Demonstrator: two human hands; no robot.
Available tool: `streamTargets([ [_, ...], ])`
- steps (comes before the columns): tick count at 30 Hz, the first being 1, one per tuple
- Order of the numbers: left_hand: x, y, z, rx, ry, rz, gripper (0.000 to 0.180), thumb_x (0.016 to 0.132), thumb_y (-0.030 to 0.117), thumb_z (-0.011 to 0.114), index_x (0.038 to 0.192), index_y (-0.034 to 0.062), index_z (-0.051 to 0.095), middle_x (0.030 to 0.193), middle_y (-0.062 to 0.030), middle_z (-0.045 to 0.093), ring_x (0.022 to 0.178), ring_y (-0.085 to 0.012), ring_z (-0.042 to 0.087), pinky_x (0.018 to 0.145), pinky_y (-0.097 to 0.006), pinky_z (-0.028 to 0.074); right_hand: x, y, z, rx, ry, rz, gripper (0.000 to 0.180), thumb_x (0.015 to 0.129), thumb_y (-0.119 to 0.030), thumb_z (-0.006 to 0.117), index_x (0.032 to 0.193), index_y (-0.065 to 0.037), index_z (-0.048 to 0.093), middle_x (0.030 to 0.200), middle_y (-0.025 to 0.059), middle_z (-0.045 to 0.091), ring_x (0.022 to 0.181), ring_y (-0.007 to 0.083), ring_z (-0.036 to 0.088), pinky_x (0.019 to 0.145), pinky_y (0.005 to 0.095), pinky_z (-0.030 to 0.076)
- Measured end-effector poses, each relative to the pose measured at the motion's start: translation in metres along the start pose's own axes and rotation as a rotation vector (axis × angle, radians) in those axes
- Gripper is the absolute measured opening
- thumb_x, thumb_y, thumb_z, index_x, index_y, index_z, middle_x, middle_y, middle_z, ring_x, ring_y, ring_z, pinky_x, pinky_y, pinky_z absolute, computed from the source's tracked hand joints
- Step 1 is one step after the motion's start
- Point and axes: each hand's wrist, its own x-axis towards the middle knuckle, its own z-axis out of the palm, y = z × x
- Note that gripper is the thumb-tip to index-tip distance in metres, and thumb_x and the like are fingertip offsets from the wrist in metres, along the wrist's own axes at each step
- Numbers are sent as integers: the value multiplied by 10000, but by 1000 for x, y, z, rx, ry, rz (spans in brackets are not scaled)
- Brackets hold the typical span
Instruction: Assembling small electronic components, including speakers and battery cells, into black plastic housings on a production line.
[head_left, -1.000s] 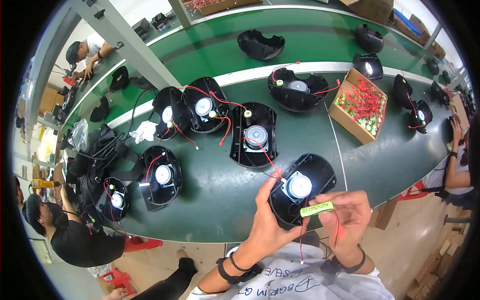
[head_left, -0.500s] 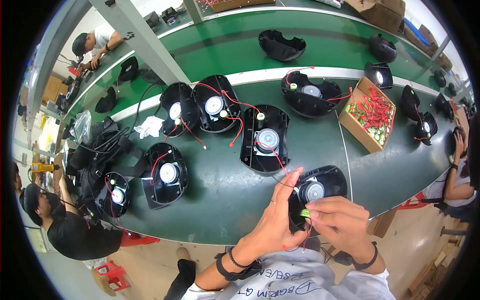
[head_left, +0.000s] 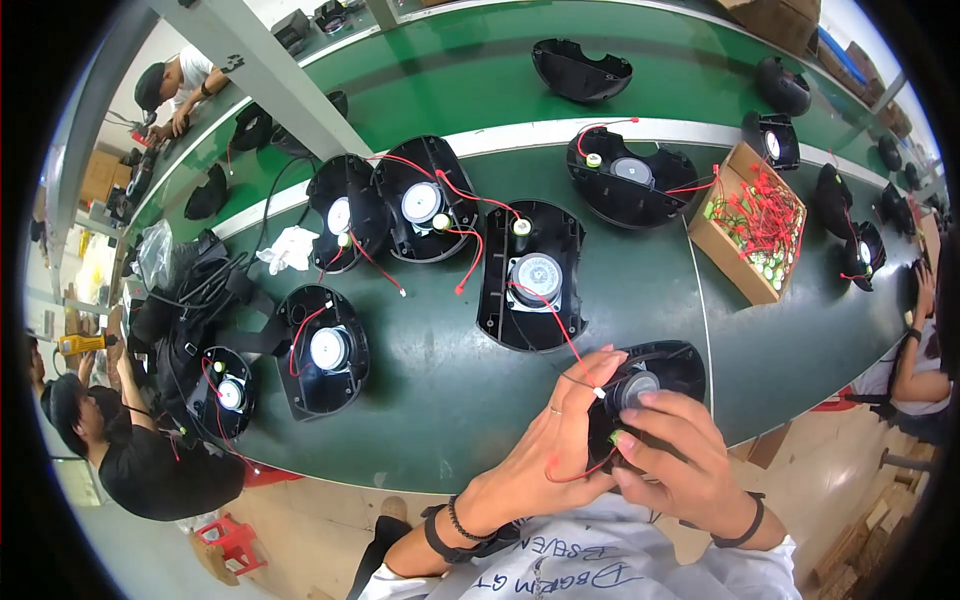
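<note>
Close in front of me, a black speaker housing is held tilted at the table's near edge. My left hand grips its left side, and a white connector on a red wire shows by the fingertips. Inside the housing sits a round grey speaker. My right hand lies over it with the fingers apart, some fingertips at the speaker's lower rim. One fingertip touches a small green battery cell, mostly hidden, with a red wire looping below it.
A similar speaker housing lies just beyond my left hand; several more stand across the green table. To the right is a cardboard box of green cells with red wires. Black cables and a bag lie left. People work at both sides.
My right fingers have gone from pinching the green battery cell to spreading over the housing, the cell now lower inside it. The white connector now shows clearly by my left fingertips.
</note>
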Motion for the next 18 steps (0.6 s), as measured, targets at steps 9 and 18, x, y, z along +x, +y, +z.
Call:
streamTargets([
  [9, -1, -3, -6, -114, -20, -110, 1001, 755, -15, 719, 1621, -11, 217, 1584, -245, 391, 1470, -399, 445, 1204, -445, 389, -4, 9, -25, 41, -36, 120, 423, 742, -6, 832, 1157, -53, 767, 1064, 82, 747, 962, 283, 739, 843, 388, 618],
  [18, -1, 5, -17, -200, -63, -198, 1016, 768, -39, 714, 1632, 6, 180, 1620, -190, 363, 1489, -291, 424, 1225, -385, 335, 24, -18, -75, -316, -207, 145, 588, 777, -77, 811, 1347, -60, 669, 1429, 167, 585, 1338, 389, 563, 1163, 566, 426],
])
